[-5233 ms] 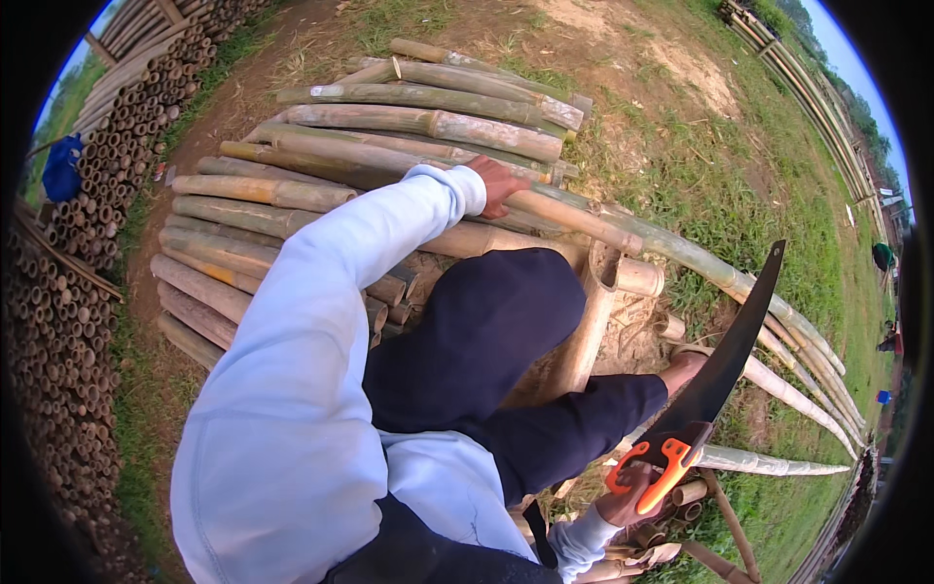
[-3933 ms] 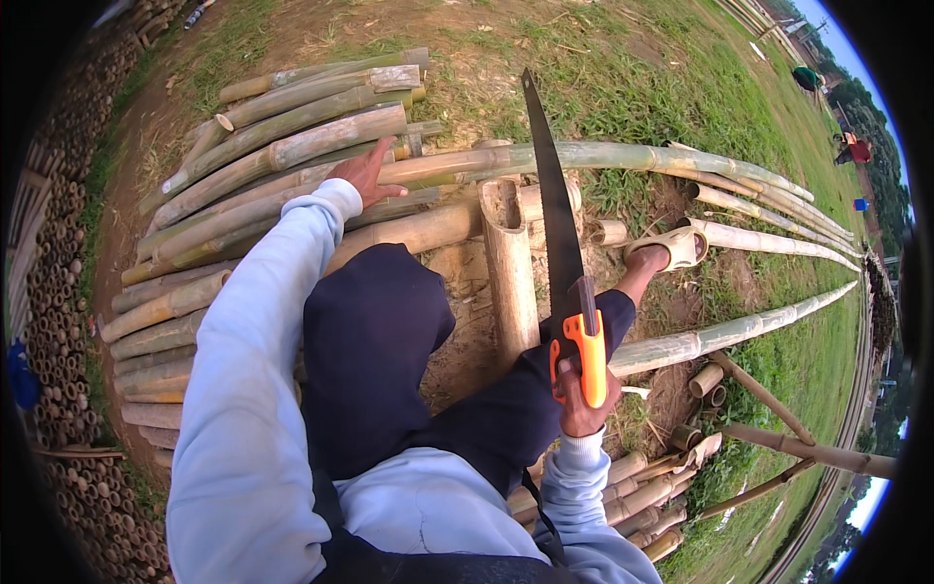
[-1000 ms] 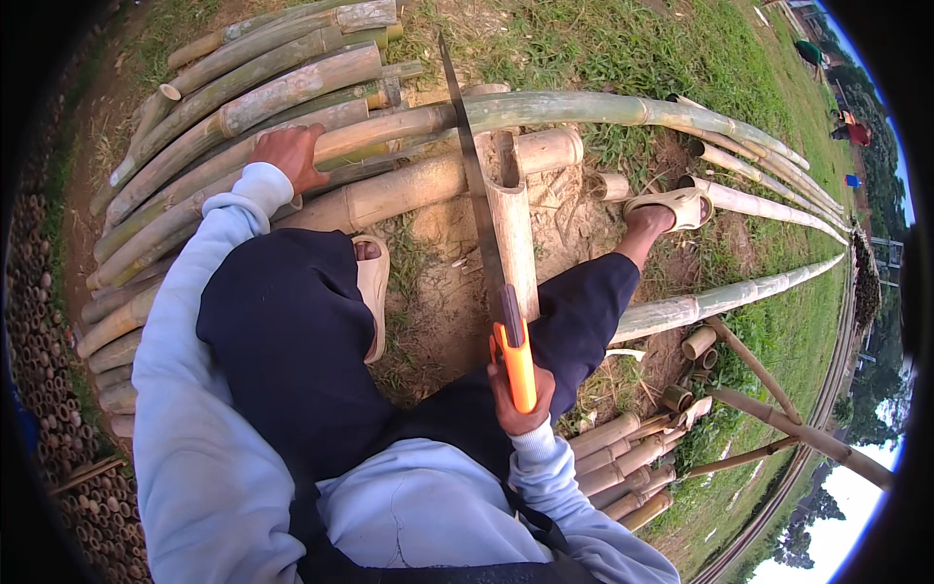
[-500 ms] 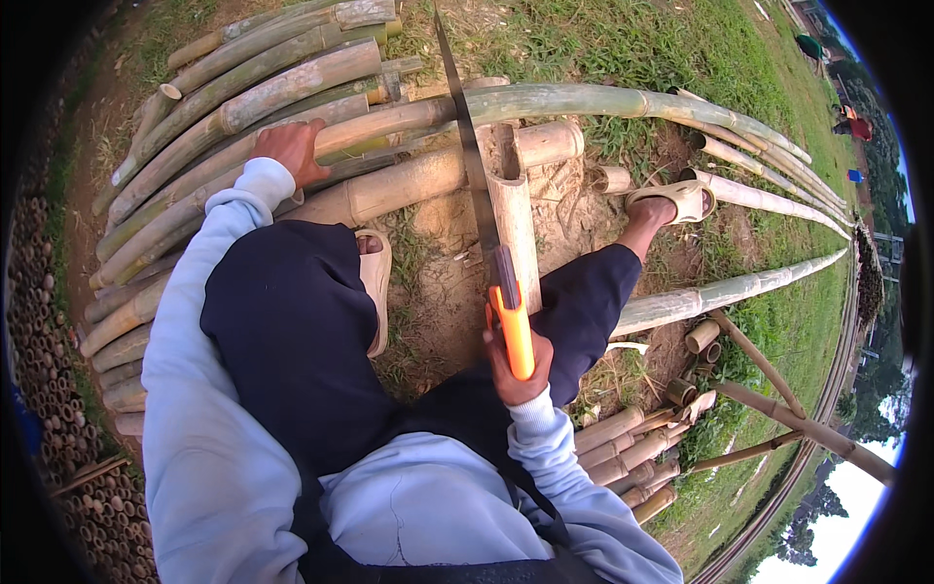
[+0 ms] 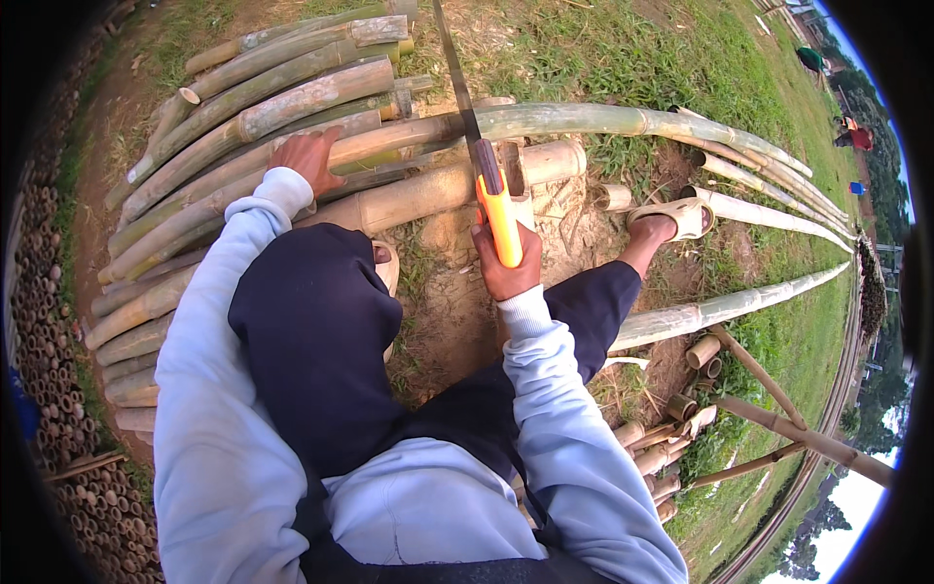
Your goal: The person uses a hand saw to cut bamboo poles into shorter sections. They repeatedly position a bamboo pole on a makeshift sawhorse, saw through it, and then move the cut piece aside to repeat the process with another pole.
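A handsaw with an orange handle is gripped in my right hand. Its long dark blade points away from me and crosses a long green bamboo pole. My left hand holds that pole to the left of the blade, with the fingers over its top and the thumb on the near side. Under the pole lies a thick tan bamboo log, and a short upright-looking split bamboo piece beside it is partly hidden by the saw and my right hand.
Cut bamboo lengths are stacked at the left. Several long poles stretch off to the right, near my sandalled foot. A short bamboo offcut lies on the dirt. Crossed bamboo posts stand at the lower right.
My right hand has pushed the saw forward, away from me, so its handle now sits close to the pole. My left hand keeps its hold; the whole view has shifted slightly.
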